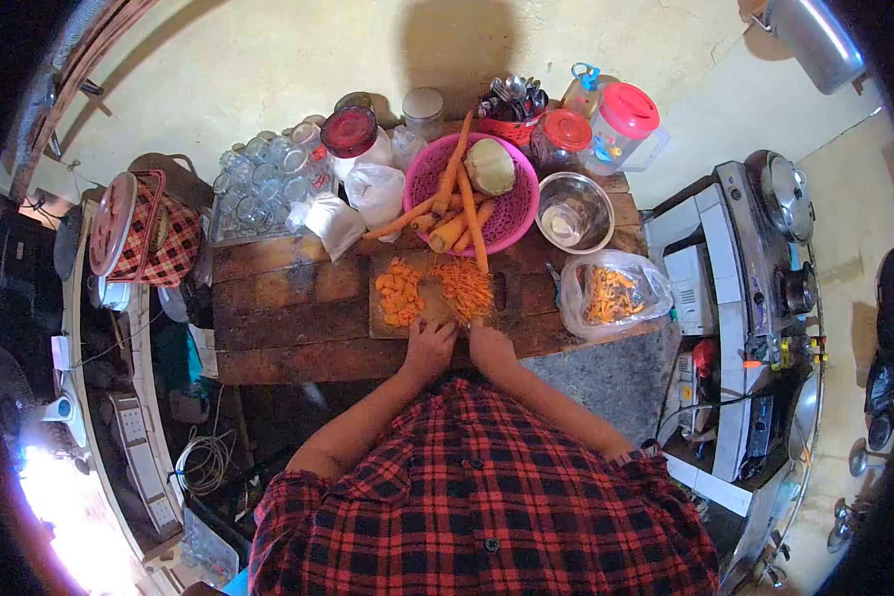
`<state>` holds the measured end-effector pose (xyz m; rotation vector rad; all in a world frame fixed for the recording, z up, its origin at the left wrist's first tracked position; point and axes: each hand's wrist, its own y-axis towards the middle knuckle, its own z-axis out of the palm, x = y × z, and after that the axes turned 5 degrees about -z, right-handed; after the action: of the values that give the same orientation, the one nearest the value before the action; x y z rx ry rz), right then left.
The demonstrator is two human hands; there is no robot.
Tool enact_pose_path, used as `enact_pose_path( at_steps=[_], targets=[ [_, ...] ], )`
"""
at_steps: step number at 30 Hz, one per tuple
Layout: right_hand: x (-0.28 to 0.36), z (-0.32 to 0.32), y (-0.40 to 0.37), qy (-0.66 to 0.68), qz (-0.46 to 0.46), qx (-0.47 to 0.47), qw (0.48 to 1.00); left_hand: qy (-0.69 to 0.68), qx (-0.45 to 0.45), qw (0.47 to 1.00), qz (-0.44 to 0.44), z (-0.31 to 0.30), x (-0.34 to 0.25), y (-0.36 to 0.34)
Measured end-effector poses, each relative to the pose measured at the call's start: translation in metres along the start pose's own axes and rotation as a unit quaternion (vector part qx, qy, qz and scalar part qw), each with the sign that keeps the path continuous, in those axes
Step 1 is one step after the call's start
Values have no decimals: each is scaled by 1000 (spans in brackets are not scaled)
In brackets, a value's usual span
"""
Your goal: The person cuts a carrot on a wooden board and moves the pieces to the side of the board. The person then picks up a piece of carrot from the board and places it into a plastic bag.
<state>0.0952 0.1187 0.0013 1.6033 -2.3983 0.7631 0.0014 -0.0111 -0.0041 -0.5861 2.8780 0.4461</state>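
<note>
My left hand (432, 348) rests at the front edge of the wooden cutting board (392, 325), its fingers bent together near the carrot pieces. Just to its right, my right hand (489, 344) is closed at the board's edge; what it holds is too small to make out. Chopped orange carrot pieces (399, 293) lie on the board's left half, and thin carrot strips (465, 288) on its right half. Behind the board, a pink basket (529, 204) holds whole carrots (451, 230) and a pale round vegetable (491, 167).
Right of the board are a plastic bag with carrot pieces (611, 295) and a steel bowl (598, 204). Glasses (268, 179), white bags (375, 194) and lidded jars (351, 134) stand at the back left. A stove (765, 268) is at the right.
</note>
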Motion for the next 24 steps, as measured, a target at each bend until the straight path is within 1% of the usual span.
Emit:
enact_pose_path(
  at_steps=[2, 3, 5, 8, 9, 11, 12, 14, 15, 17, 18, 20, 22, 24],
  targets=[
    [4, -23, -11, 21, 33, 23, 999, 5, 10, 1000, 6, 0, 2, 0],
    [5, -28, -21, 21, 33, 23, 999, 17, 10, 1000, 7, 1, 2, 0],
    [3, -28, -43, 27, 56, 38, 997, 27, 9, 1000, 8, 2, 1, 1],
    [2, -12, -30, 24, 77, 38, 996, 12, -16, 1000, 10, 0, 0, 0],
    [1, -7, -22, 24, 78, 38, 996, 6, 0, 1000, 4, 1, 0, 0],
    [0, -2, -5, 31, 23, -5, 999, 1, 17, 1000, -1, 2, 0, 0],
    [0, -6, -5, 32, 24, -6, 999, -4, 13, 1000, 1, 2, 1, -1],
    [0, -24, -11, 45, 20, 31, 998, -7, 8, 1000, 4, 2, 2, 0],
    [-2, -23, -17, 45, 20, 31, 998, -7, 12, 1000, -1, 2, 2, 0],
    [-4, -19, -32, 56, 72, 61, 994, -8, 17, 1000, -5, 3, 1, 0],
    [-4, -19, -32, 56, 74, 61, 994, -6, 5, 1000, 0, 3, 2, -1],
    [1, -18, -24, 45, 47, 27, 997, -3, -9, 1000, 7, 2, 2, 0],
    [3, -13, -2, 44, 38, 32, 998, 1, -6, 1000, 5, -2, 0, 1],
    [1, -10, -1, 42, 31, 36, 998, -4, 0, 1000, 3, -5, -1, 1]
  ],
)
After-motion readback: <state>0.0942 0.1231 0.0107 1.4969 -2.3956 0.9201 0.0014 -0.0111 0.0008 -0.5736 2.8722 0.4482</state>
